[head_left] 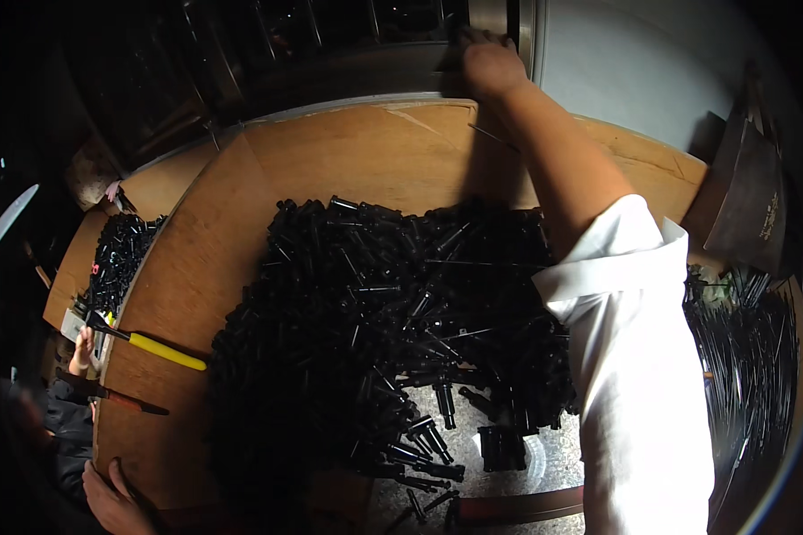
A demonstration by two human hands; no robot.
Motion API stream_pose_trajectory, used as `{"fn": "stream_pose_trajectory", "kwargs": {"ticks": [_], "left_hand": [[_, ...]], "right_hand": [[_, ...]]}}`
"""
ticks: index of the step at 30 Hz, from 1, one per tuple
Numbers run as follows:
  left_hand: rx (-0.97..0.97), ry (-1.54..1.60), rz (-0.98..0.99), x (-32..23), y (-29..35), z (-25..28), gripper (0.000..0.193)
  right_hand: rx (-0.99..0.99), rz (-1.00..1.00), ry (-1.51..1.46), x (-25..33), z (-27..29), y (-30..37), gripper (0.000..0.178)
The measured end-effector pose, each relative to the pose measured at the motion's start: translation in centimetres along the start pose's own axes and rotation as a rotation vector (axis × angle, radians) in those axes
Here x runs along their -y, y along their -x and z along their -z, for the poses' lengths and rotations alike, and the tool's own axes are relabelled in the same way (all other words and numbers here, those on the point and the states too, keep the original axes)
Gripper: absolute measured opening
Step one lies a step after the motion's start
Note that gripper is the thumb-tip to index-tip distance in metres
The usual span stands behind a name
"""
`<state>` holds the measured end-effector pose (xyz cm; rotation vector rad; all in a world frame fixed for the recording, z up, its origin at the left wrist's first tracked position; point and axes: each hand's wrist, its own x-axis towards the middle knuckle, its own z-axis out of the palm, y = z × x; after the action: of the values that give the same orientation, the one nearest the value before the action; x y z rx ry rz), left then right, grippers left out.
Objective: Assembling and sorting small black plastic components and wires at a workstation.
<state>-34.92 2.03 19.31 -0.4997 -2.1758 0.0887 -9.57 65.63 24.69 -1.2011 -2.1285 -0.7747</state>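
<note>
My right hand [489, 62] is stretched far forward, past the far edge of the wooden board [330, 160], up at a dark ledge of the metal frame [500, 18] beyond the table. Fingers are curled over the edge there; I cannot tell whether they close on anything, the spot is too dark. The white sleeve [633, 357] fills the right of the view.

My left hand [111, 504] sits low at the near left, flat and spread on the board's edge, holding nothing.

The heap of black plastic tubes [375, 312] lies between the two hands, spread across the middle of the board. Pieces point every way; no common long axis. A few strays stand apart on the speckled surface [553, 464] at the near edge, just beside my right arm. From the right hand the heap lies back toward me; from the left hand it lies to the right and forward. The left hand is the nearer to it.

Thin black rods [749, 357] lie in a bundle on the far right. A yellow-handled tool [156, 348] lies left of the heap. Beyond it a second heap of black parts [120, 254], and another person's hand [82, 349] at the left rim.
</note>
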Motion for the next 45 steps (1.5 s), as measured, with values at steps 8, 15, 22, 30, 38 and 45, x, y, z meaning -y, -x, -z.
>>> {"fn": "stream_pose_trajectory", "kwargs": {"ticks": [8,15,22,30,38,45], "left_hand": [[-0.012,0.028,0.001,0.7,0.0,0.6,0.041],[-0.121,0.131,-0.136,1.7,0.0,-1.4,0.037],[-0.212,0.235,-0.221,1.4,-0.5,-0.7,0.038],[-0.354,0.057,-0.248,3.0,-1.8,-4.6,0.036],[-0.525,0.450,-0.310,2.4,-2.4,-4.0,0.037],[-0.322,1.215,-0.464,1.7,11.6,4.6,0.015]], "right_hand": [[-0.408,0.249,-0.123,5.1,6.2,3.4,0.032],[-0.346,0.587,-0.116,14.3,15.5,16.6,0.038],[0.024,0.770,-0.191,17.4,28.4,33.1,0.033],[0.284,0.775,-0.408,17.7,37.6,49.9,0.037],[0.793,0.682,-0.438,9.1,45.2,59.4,0.035],[0.645,0.025,-0.376,-3.0,48.9,63.6,0.010]]}}
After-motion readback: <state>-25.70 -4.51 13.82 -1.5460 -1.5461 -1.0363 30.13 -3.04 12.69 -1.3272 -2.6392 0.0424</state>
